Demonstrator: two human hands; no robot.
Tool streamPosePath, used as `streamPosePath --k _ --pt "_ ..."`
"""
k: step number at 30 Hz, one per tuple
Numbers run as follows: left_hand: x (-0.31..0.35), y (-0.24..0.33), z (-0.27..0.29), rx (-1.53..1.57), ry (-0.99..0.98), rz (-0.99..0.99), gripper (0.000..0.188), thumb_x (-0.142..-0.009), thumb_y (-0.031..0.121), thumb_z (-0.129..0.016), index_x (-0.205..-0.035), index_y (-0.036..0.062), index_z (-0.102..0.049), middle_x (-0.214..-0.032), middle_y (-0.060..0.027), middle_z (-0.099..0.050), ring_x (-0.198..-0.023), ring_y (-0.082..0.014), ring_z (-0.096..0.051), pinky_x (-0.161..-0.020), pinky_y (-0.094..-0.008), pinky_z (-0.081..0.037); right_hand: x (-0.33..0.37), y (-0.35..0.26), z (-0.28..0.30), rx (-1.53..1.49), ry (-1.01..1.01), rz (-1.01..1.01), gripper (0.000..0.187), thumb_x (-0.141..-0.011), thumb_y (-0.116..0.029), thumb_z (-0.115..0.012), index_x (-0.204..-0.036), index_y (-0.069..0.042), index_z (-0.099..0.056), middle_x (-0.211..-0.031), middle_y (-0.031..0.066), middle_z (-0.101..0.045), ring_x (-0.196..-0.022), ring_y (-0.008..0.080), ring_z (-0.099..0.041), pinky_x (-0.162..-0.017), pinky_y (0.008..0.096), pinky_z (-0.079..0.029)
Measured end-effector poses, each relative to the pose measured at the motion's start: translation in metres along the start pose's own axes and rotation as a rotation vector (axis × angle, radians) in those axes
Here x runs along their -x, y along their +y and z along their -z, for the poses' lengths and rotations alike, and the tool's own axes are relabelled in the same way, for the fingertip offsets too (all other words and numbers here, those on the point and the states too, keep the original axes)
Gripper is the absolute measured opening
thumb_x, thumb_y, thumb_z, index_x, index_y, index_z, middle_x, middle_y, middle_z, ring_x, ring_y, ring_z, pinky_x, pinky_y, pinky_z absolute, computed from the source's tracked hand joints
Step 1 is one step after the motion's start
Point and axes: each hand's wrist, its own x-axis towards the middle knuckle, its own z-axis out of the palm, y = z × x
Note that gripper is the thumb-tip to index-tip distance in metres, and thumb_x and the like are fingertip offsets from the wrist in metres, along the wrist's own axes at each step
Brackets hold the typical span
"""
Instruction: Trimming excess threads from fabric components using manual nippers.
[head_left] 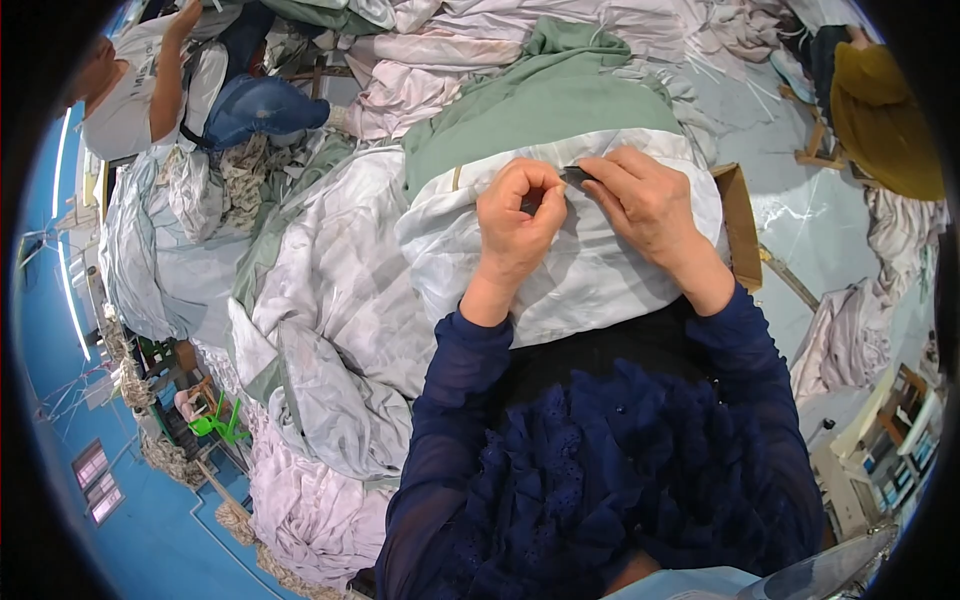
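Across my lap lies a white patterned cloth (610, 255) joined to a broad green piece (540, 105). Above it, my left hand (518, 215) is closed in a pinch, its thumb and forefinger forming a ring; whatever sits between the fingertips is too small to make out. Close by on the right, my right hand (640, 195) grips a small dark tool (577, 173), of which only a short black end shows past the fingers. That end points at my left fingertips, with a small gap between.
More white cloth (340, 300) spills off to my left. Pink fabric (420, 85) is heaped ahead. A cardboard box (740, 225) stands by my right side. A person in a white shirt (135, 95) sits far left; mustard clothing (890, 120) shows on another at far right.
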Motion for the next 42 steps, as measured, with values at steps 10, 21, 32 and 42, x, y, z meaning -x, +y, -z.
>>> streamPosePath --k 10,21,32,42 --pt "0.001 0.003 0.002 0.006 -0.035 -0.016 0.010 -0.080 -0.007 -0.065 -0.084 0.0005 -0.059 -0.083 -0.0050 -0.063 -0.065 -0.0106 -0.055 -0.058 -0.0237 -0.045 0.000 0.001 -0.001 -0.002 0.012 0.014 0.023 -0.080 -0.009 -0.078 -0.102 -0.007 -0.071 -0.081 0.0053 -0.064 -0.065 0.0238 -0.063 -0.056 0.0338 -0.050" --pt "-0.005 0.010 0.013 -0.217 0.007 0.041 0.013 -0.079 -0.003 -0.074 -0.082 -0.0002 -0.062 -0.078 -0.0053 -0.059 -0.063 -0.0124 -0.056 -0.056 -0.0257 -0.044 0.001 0.004 -0.001 -0.175 0.069 -0.171 0.028 -0.082 -0.002 -0.076 -0.109 -0.001 -0.068 -0.089 0.0081 -0.064 -0.068 0.0175 -0.063 -0.059 0.0280 -0.050" --pt "-0.018 -0.022 -0.012 -0.526 0.043 -0.195 0.013 -0.077 -0.002 -0.077 -0.086 0.0027 -0.069 -0.083 -0.0086 -0.064 -0.064 -0.0209 -0.063 -0.058 -0.0316 -0.051 0.002 0.002 -0.002 -0.183 0.086 -0.193 0.027 -0.082 -0.002 -0.076 -0.108 -0.002 -0.068 -0.086 0.0070 -0.063 -0.067 0.0167 -0.062 -0.059 0.0274 -0.049" --pt "-0.022 -0.029 -0.016 -0.656 0.048 -0.256 0.010 -0.074 0.001 -0.071 -0.080 0.0050 -0.064 -0.081 -0.0104 -0.063 -0.066 -0.0320 -0.063 -0.058 -0.0403 -0.050 0.001 0.003 -0.004 -0.143 0.087 -0.169 0.027 -0.082 -0.002 -0.075 -0.108 -0.003 -0.068 -0.085 0.0073 -0.062 -0.067 0.0177 -0.062 -0.058 0.0281 -0.049"
